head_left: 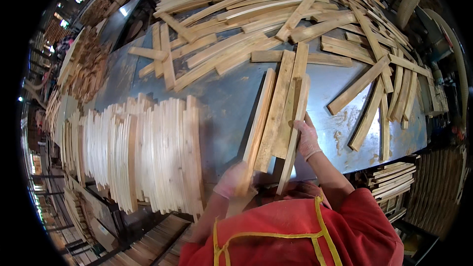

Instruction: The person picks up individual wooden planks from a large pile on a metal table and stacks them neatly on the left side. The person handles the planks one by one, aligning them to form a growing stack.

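Note:
My right hand (308, 139), in a pale glove, is closed on the edge of a narrow wooden slat (297, 113) that stands on its side. At the near end of another slat (258, 125), my left hand (231, 181) is gloved too and slightly blurred, with its fingers round the wood. Between these two pieces lie a flat board (277, 111) and, partly covered, one more board (287, 127). All of them point away from me, roughly side by side, over the table's front edge.
On the metal table (221, 113), a tight row of pale slats (157, 152) stands at the left. Loose boards (236, 44) lie crosswise along the far side. More boards (364, 103) sprawl at the right. Further stacks (394, 182) sit below the table's right edge.

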Action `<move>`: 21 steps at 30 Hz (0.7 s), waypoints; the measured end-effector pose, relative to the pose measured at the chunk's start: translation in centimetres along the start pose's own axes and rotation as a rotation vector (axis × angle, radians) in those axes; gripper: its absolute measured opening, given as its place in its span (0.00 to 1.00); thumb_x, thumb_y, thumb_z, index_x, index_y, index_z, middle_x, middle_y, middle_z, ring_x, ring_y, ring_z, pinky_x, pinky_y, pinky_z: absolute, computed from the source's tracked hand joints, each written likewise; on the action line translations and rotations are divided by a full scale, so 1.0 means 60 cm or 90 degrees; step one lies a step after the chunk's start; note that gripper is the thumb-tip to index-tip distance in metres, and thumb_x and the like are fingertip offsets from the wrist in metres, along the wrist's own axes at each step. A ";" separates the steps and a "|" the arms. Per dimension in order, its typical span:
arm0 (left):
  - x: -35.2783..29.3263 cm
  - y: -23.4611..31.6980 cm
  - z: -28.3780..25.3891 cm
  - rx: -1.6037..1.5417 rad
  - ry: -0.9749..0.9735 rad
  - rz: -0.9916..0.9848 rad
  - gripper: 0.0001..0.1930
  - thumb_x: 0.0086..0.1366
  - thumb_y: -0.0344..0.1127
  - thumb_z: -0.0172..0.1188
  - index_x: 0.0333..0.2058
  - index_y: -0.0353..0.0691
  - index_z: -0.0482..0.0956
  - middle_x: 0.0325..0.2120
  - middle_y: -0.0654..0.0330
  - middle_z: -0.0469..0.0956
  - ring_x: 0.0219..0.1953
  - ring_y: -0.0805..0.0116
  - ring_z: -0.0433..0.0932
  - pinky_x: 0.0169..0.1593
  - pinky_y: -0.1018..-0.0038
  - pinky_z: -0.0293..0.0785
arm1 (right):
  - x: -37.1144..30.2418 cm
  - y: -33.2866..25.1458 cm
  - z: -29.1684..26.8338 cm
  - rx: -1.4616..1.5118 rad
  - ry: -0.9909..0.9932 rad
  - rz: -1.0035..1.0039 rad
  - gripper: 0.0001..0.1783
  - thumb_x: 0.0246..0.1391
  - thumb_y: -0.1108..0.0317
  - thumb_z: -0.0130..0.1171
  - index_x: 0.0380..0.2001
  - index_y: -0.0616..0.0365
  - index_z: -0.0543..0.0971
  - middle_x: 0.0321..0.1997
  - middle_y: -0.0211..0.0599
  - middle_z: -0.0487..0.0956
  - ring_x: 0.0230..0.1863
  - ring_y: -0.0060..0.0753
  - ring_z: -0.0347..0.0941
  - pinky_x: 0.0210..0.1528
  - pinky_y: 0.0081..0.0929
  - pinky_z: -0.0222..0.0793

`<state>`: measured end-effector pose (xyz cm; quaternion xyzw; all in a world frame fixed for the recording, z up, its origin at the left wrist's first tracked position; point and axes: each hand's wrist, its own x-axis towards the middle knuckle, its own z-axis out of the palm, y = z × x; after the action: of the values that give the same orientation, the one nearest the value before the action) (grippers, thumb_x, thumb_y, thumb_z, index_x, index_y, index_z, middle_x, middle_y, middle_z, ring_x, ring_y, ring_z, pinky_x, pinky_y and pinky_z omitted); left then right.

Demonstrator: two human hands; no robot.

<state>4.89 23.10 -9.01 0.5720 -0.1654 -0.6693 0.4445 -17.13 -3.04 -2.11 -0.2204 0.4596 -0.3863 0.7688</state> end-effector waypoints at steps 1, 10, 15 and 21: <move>-0.033 0.039 0.030 -0.038 0.039 -0.037 0.23 0.78 0.51 0.59 0.55 0.34 0.78 0.36 0.54 0.84 0.34 0.64 0.83 0.40 0.65 0.83 | -0.007 0.012 0.008 -0.017 -0.001 -0.047 0.46 0.58 0.76 0.62 0.80 0.56 0.60 0.64 0.44 0.80 0.58 0.38 0.80 0.62 0.37 0.79; -0.215 0.053 -0.026 0.010 0.275 0.073 0.20 0.78 0.39 0.60 0.62 0.37 0.79 0.37 0.63 0.83 0.36 0.70 0.82 0.41 0.71 0.80 | -0.033 0.148 0.206 -0.562 -0.219 -0.018 0.32 0.68 0.53 0.56 0.68 0.64 0.72 0.50 0.51 0.83 0.50 0.40 0.80 0.52 0.39 0.79; -0.202 0.059 -0.038 0.877 0.501 0.143 0.38 0.67 0.51 0.70 0.69 0.37 0.72 0.56 0.49 0.80 0.58 0.51 0.77 0.65 0.58 0.73 | -0.034 0.246 0.328 -0.958 -0.434 -0.022 0.32 0.71 0.47 0.48 0.61 0.64 0.78 0.53 0.61 0.85 0.58 0.61 0.80 0.64 0.48 0.73; -0.153 0.016 -0.047 1.056 0.644 0.080 0.46 0.59 0.47 0.70 0.74 0.41 0.63 0.71 0.44 0.64 0.73 0.37 0.61 0.75 0.44 0.58 | -0.018 0.151 0.276 -0.802 -0.506 -0.133 0.27 0.66 0.49 0.54 0.56 0.58 0.82 0.54 0.61 0.83 0.58 0.65 0.79 0.63 0.51 0.72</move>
<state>7.38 30.56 -3.43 0.9134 -0.4042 0.0094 -0.0465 0.67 3.04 0.13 -0.7836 0.2583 -0.0124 0.5649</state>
